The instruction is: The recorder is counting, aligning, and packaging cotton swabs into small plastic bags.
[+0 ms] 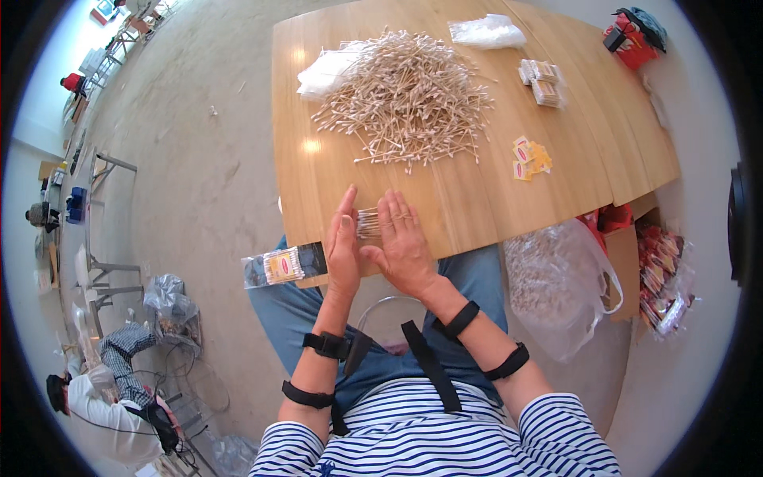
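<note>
A small row of cotton swabs [368, 223] lies near the table's front edge, between my two hands. My left hand [343, 253] stands on edge at its left side, open, with fingers straight and pointing away from me. From the right, my right hand [401, 245] lies flat and open against the swabs, fingers stretched and a ring on one. The palms cover both ends of the row. To the left of my left hand, a clear bag of cotton swabs with a yellow label [283, 265] rests on a dark pad at the table corner.
A big heap of loose cotton swabs [413, 99] covers the far middle of the wooden table [477, 195]. Clear plastic bags [486, 32], packed swab bundles [543, 82] and yellow cards [530, 158] lie around it. A full plastic sack [556, 282] stands at right; another person [111, 417] is at lower left.
</note>
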Demonstrator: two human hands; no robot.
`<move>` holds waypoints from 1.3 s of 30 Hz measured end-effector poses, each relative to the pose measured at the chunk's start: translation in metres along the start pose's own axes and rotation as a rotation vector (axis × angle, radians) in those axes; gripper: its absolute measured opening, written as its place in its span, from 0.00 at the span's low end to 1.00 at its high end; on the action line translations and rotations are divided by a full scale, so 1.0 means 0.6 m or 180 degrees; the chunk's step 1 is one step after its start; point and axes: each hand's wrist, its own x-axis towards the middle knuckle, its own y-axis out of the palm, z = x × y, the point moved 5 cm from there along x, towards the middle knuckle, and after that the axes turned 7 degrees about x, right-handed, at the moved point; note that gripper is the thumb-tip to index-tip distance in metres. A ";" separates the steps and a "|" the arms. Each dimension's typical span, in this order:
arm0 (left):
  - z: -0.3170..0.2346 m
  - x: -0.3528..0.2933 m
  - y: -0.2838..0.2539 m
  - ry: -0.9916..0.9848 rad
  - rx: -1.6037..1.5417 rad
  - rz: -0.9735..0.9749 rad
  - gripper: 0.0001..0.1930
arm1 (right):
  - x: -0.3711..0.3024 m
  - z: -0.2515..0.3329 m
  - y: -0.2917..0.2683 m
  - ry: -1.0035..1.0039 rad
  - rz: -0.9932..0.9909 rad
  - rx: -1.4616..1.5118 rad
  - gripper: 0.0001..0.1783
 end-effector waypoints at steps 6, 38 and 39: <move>-0.026 -0.019 -0.028 0.0239 0.0676 -0.0002 0.30 | -0.020 0.008 -0.018 0.0054 0.0114 -0.0400 0.53; -0.008 -0.052 -0.043 0.0059 0.0619 -0.0389 0.22 | 0.015 -0.003 0.003 -0.0215 0.0485 -0.0742 0.67; -0.014 -0.057 -0.046 0.0198 0.1290 -0.0489 0.19 | 0.014 -0.004 0.004 -0.0245 0.0444 -0.0720 0.67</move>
